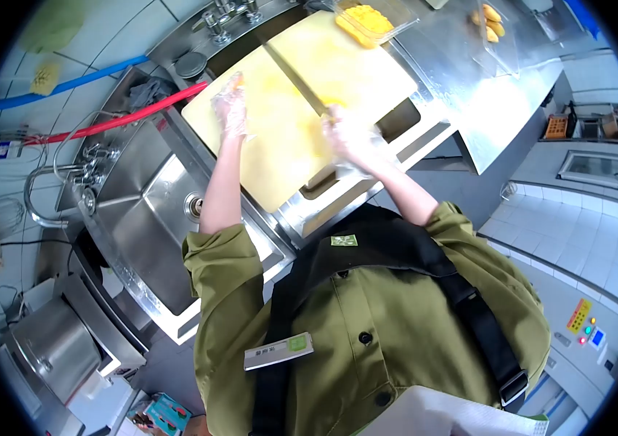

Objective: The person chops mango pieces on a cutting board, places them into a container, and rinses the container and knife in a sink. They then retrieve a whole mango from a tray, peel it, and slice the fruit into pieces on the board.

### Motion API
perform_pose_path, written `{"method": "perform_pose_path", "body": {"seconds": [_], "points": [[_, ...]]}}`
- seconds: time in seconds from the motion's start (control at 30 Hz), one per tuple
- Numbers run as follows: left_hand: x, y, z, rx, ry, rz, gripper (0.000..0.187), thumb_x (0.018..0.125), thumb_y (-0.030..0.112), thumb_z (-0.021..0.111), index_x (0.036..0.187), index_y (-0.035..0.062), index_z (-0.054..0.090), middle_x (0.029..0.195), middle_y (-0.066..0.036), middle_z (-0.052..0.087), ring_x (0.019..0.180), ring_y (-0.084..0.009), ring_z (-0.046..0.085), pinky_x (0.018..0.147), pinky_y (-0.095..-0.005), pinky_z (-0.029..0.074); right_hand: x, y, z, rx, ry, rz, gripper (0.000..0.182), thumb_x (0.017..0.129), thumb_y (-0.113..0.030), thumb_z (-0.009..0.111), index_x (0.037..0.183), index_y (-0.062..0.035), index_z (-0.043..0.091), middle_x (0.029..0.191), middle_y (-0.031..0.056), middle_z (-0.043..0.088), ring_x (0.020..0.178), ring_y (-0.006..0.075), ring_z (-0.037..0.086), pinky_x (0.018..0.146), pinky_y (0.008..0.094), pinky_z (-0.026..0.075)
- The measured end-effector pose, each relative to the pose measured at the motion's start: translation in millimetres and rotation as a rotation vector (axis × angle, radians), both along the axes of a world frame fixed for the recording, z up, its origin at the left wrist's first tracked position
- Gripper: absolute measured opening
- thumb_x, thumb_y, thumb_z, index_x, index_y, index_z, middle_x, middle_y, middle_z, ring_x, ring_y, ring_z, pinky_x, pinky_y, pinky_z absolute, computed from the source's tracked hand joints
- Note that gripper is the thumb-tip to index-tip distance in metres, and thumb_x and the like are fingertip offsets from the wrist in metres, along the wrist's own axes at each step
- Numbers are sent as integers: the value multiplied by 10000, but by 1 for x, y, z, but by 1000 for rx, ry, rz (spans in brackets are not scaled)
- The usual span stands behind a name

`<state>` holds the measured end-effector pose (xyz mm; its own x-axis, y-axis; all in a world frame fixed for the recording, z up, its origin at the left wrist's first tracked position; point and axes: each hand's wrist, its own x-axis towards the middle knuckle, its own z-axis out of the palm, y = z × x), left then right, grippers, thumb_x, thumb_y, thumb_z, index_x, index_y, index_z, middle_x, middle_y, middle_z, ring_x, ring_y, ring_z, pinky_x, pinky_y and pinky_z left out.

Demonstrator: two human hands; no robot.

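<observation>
In clear gloves, my right hand (pixel 341 136) grips a knife (pixel 296 77) over the yellow board (pixel 274 163), my left hand (pixel 231 110) near its edge.

Cutting board (pixel 273 156) looks matt plastic — sink (pixel 148 224), glossy metal.

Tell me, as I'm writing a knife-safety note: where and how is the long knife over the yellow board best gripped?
Probably by the handle end of the knife, from the person's near right side, where the right hand is. The long, straight blade points away over the board towards the taps, so this avoids it. The hand hides the handle.
</observation>
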<state>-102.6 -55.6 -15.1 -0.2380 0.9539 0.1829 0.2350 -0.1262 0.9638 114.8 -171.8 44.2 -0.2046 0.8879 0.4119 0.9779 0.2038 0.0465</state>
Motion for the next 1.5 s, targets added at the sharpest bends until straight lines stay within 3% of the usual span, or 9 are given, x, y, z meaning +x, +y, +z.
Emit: {"method": "perform_pose_path", "body": {"seconds": [0.13, 0.23, 0.3, 0.37, 0.6, 0.73, 1.13, 1.3, 1.5], "points": [[52, 22, -42, 53, -78, -132, 223, 873, 183, 488, 976, 53, 636, 933, -49, 638, 783, -119, 593, 664, -265, 449, 59, -33, -12, -606, 1306, -284, 330, 923, -343, 350, 890, -59, 516, 508, 17, 468, 406, 99, 448, 400, 254, 361], [94, 9, 3, -372, 146, -56, 251, 896, 202, 442, 1015, 59, 611, 994, -43, 621, 758, -129, 602, 637, -267, 450, 65, -44, -42, -630, 1122, -517, 370, 907, -334, 385, 864, -8, 554, 602, 136, 543, 564, 246, 550, 566, 345, 432], [95, 10, -45, -58, 987, -1, 280, 900, 237, 433, 1047, 50, 581, 1044, -40, 601, 811, -123, 594, 660, -249, 445, 59, -49, -35, -728, 1123, -590, 407, 908, -379, 355, 876, -24, 552, 656, 140, 560, 622, 259, 563, 607, 354, 434], [96, 23, -62, 116, 1124, 1, 335, 902, 287, 413, 1074, 38, 554, 1094, -45, 574, 875, -129, 574, 706, -251, 433, 56, -46, -39, -720, 1132, -663, 415, 907, -389, 342, 880, -32, 552, 687, 144, 572, 660, 263, 574, 626, 358, 435], [99, 13, -76, -120, -392, -159, 562, 898, 468, 313, 1148, -7, 482, 1230, -88, 474, 1104, -185, 456, 914, -326, 345, 28, -43, -22, -696, 1064, -488, 425, 899, -427, 377, 815, -41, 535, 489, 47, 476, 436, 149, 481, 450, 310, 405], [132, -15, -16, -220, -679, -159, 624, 895, 500, 267, 1185, -21, 452, 1252, -112, 449, 1184, -206, 379, 991, -363, 271, 7, -38, -24, -735, 943, -370, 307, 896, -222, 360, 863, -21, 590, 848, 186, 593, 801, 352, 557, 745, 410, 429], [135, -24, 0, -258, -913, 39, 607, 882, 481, 255, 1234, 13, 411, 1266, -109, 435, 1133, -256, 404, 988, -363, 272, 14, -39, -34, -865, 1107, -350, 298, 888, -286, 420, 865, -33, 577, 745, 181, 586, 681, 309, 567, 646, 381, 452], [157, 1, 83, -104, -1052, -184, 658, 877, 517, 189, 1250, 16, 394, 1318, -84, 373, 1216, -232, 308, 1018, -361, 211, 62, -24, 65, -938, 1749, -84, 308, 883, -375, 463, 794, -82, 496, 495, -36, 407, 382, 41, 406, 363, 190, 331], [209, 70, 178, -230, -1000, -516, 717, 859, 578, 195, 1270, 17, 373, 1339, -101, 345, 1229, -206, 295, 1017, -308, 189, 144, 48, 159, -1046, 1482, -277, 294, 910, -284, 418, 690, -97, 472, 505, -9, 439, 398, 72, 452, 369, 214, 370]]}}
